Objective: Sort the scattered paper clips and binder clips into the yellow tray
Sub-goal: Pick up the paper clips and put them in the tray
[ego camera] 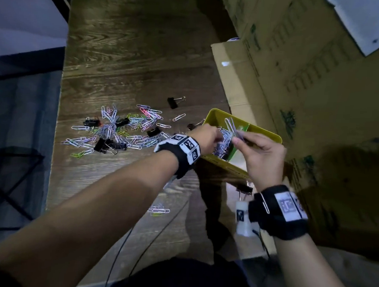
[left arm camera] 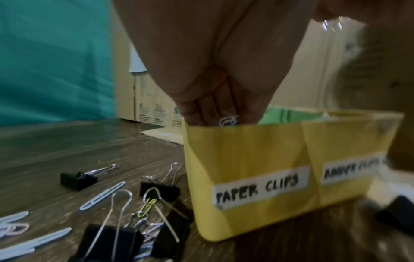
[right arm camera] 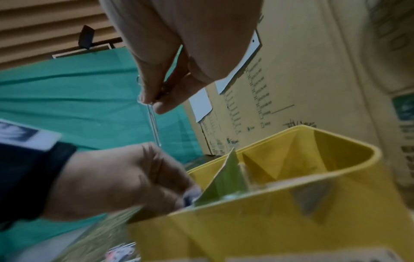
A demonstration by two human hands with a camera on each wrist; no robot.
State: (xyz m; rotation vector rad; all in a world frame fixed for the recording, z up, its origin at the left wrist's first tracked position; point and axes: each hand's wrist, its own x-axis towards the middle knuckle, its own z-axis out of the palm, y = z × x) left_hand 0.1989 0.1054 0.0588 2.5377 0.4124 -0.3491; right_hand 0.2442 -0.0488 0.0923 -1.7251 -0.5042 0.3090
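Note:
The yellow tray (ego camera: 264,130) stands at the table's right, split by a green divider (right arm camera: 226,179); its wall (left arm camera: 246,156) carries the labels "PAPER CLIPS" and "BINDER CLIPS". My left hand (ego camera: 215,140) reaches into the paper-clip compartment, fingers bunched on a clump of paper clips (left arm camera: 228,121). Just above the tray, my right hand (ego camera: 237,139) pinches a few long paper clips (right arm camera: 154,122) between thumb and fingertips. Loose coloured paper clips (ego camera: 119,131) and black binder clips (ego camera: 109,146) lie scattered left of the tray.
Tall cardboard boxes (ego camera: 319,84) wall off the right side behind the tray. One binder clip (ego camera: 175,102) lies apart farther back, another (ego camera: 245,188) sits near the tray's front. A few paper clips (ego camera: 158,209) lie close to me. The table's left edge drops off.

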